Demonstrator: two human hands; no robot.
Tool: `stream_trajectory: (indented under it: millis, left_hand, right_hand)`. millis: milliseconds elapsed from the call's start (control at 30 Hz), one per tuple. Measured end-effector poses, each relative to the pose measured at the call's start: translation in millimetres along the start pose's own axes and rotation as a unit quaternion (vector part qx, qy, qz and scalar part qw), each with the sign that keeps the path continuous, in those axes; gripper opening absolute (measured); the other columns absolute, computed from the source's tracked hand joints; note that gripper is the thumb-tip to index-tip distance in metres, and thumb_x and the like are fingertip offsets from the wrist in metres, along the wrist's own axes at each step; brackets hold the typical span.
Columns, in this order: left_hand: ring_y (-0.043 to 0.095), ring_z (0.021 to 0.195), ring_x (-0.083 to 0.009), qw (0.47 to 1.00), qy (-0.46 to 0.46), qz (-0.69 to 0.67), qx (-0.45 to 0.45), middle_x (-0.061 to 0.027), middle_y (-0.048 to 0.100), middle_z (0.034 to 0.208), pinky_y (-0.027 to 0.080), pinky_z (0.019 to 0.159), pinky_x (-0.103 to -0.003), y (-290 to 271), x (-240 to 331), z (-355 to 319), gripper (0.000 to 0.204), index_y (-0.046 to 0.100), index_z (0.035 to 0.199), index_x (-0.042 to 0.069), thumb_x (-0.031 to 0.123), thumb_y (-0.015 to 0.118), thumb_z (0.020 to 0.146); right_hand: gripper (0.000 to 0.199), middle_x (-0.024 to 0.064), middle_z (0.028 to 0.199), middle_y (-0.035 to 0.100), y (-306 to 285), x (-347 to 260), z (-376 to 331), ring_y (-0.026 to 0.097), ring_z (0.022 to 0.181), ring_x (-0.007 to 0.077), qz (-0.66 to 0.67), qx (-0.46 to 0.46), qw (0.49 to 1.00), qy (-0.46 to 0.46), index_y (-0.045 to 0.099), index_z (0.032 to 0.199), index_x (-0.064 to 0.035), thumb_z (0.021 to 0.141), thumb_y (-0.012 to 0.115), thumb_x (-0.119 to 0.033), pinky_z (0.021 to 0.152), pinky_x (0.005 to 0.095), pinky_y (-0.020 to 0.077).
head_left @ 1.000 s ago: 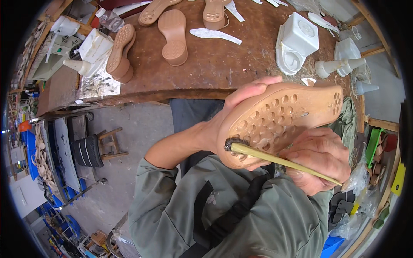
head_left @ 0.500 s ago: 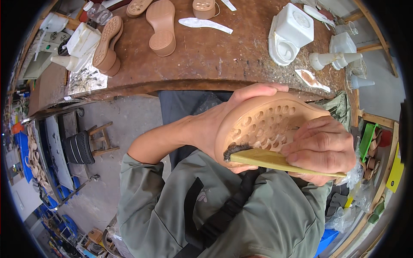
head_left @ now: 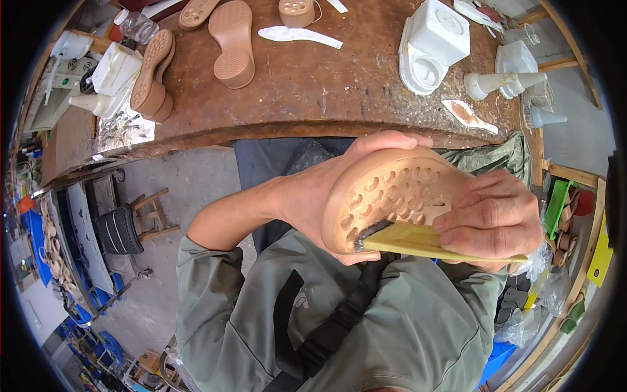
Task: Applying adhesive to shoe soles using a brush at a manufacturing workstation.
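Observation:
My left hand [head_left: 302,199] grips a tan shoe sole [head_left: 334,208] from its far and left sides, the thumb side along its upper rim. The sole's hollowed face, full of round pits, is tilted up toward me. In my right hand [head_left: 493,219] is a brush [head_left: 411,239] with a flat yellow-green handle, its fingers closed round it. The brush's dark bristles touch the inside of the sole near its lower left edge. The sole's underside and the fingertips beneath it are hidden.
On the brown workbench [head_left: 313,85] stand more tan soles [head_left: 232,39], white cut insole pieces [head_left: 300,36] and a white plastic container [head_left: 434,46]. White nozzle-tipped bottles [head_left: 490,85] sit at the right. A black-seated chair [head_left: 119,230] is on the floor to the left.
The brush has swept slightly right and inward from the sole's left rim, its bristles now flatter. The sole has shifted a little left and tilted. The bench has slid slightly left in view.

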State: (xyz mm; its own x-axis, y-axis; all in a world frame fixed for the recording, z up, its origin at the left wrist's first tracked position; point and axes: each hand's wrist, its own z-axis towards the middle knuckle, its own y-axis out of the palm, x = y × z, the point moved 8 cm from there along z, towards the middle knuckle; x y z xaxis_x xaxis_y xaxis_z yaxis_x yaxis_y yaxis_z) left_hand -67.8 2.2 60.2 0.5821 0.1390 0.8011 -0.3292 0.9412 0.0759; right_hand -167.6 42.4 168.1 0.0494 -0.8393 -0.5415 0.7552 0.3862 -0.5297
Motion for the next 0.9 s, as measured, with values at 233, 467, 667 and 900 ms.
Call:
stream_trajectory:
  millis: [233,467,667,900]
  left_hand:
    - [0.045,0.121,-0.0322,0.894,-0.010,-0.343,0.288,-0.0203,0.037,0.137,0.040,0.100,-0.044,-56,-30,0,0.094,0.023,0.141,0.004,0.047,0.069,0.071]
    - [0.052,0.109,-0.0338,0.800,0.026,-0.494,0.340,-0.0194,0.047,0.128,0.043,0.092,-0.045,-34,-19,12,0.094,0.031,0.138,0.003,0.077,0.028,0.079]
    - [0.050,0.115,-0.0314,0.788,0.052,-0.515,0.332,-0.0185,0.045,0.131,0.041,0.096,-0.044,-30,-15,12,0.095,0.029,0.139,0.002,0.077,0.027,0.080]
    - [0.046,0.121,-0.0308,0.767,0.058,-0.544,0.337,-0.0205,0.042,0.134,0.041,0.097,-0.043,-30,-4,14,0.096,0.026,0.140,0.002,0.077,0.028,0.080]
  right_hand:
    - [0.014,0.0121,0.071,0.063,-48,49,-56,0.056,0.051,0.0132,0.029,0.345,0.893,0.288,0.062,0.091,0.0073,0.082,0.065,-0.004,0.047,0.0246,0.0433]
    - [0.013,0.0140,0.075,0.065,-27,53,-19,0.060,0.058,0.0170,-0.119,0.349,0.909,0.195,0.063,0.090,0.0087,0.078,0.066,0.005,0.052,0.0251,0.0469]
    - [0.015,0.0157,0.076,0.065,-28,56,-3,0.062,0.060,0.0212,-0.147,0.316,0.920,0.180,0.064,0.088,0.0091,0.074,0.069,0.006,0.054,0.0274,0.0487]
    - [0.018,0.0144,0.074,0.066,-17,49,3,0.065,0.061,0.0237,-0.156,0.275,0.936,0.157,0.064,0.086,0.0075,0.070,0.072,0.001,0.057,0.0318,0.0530]
